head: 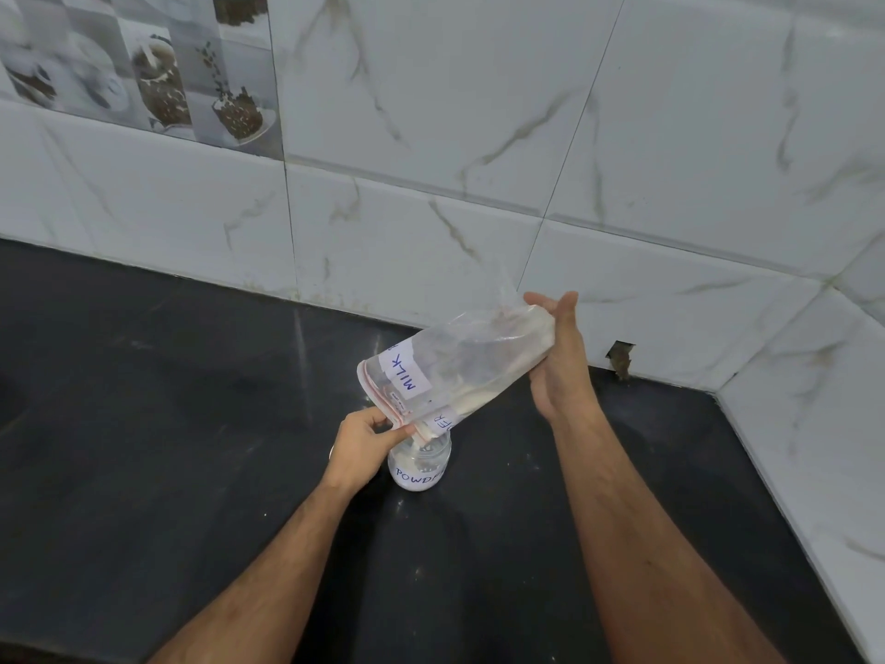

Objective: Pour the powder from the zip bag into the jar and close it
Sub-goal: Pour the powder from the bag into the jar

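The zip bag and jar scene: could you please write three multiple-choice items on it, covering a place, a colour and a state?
1. Where is the zip bag mouth?
A. Over the jar
B. Flat on the counter
C. Against the wall

2. What colour is the countertop?
A. White
B. Black
C. Green

3. How is the left hand engaged?
A. Hanging idle
B. Flat on the counter
C. Pinching the bag's mouth edge

Answers: 1 A, the mouth tilts down onto the jar; 2 B, the slab is dark; 3 C, its fingers pinch the red-lined zip edge while the right hand lifts the bottom.
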The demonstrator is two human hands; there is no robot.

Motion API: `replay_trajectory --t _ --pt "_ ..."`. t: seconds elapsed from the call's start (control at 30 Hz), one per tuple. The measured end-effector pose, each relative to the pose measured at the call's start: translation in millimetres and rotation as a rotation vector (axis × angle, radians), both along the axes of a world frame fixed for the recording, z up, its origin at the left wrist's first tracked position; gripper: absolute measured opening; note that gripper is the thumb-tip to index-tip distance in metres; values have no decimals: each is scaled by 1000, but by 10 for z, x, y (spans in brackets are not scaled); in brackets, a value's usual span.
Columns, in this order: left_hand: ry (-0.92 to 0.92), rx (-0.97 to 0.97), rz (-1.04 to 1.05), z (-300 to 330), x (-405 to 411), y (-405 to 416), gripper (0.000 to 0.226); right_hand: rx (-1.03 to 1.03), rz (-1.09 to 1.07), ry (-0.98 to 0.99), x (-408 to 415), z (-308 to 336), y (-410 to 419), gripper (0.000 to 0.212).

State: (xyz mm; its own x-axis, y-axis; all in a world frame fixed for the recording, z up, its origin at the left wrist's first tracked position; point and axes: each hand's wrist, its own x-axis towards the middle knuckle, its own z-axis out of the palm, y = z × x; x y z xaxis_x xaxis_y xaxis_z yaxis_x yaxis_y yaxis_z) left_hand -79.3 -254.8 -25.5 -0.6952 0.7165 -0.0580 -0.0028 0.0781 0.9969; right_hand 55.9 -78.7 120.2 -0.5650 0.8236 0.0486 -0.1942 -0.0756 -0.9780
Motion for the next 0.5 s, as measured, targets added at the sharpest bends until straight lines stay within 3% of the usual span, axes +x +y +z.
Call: replay_trajectory --t 0.13,0.23,0.43,0.5 --pt "12 4 26 -39 20 18 29 -179 -40 132 45 -21 -23 85" --pt "12 -1 52 -58 38 19 25 -198 -39 125 81 -41 -20 83" --pt "59 -29 86 -39 72 17 17 -85 -40 -13 121 -105 -16 33" --pt "57 -34 92 -35 70 20 17 -72 -58 -49 114 -103 -21 29"
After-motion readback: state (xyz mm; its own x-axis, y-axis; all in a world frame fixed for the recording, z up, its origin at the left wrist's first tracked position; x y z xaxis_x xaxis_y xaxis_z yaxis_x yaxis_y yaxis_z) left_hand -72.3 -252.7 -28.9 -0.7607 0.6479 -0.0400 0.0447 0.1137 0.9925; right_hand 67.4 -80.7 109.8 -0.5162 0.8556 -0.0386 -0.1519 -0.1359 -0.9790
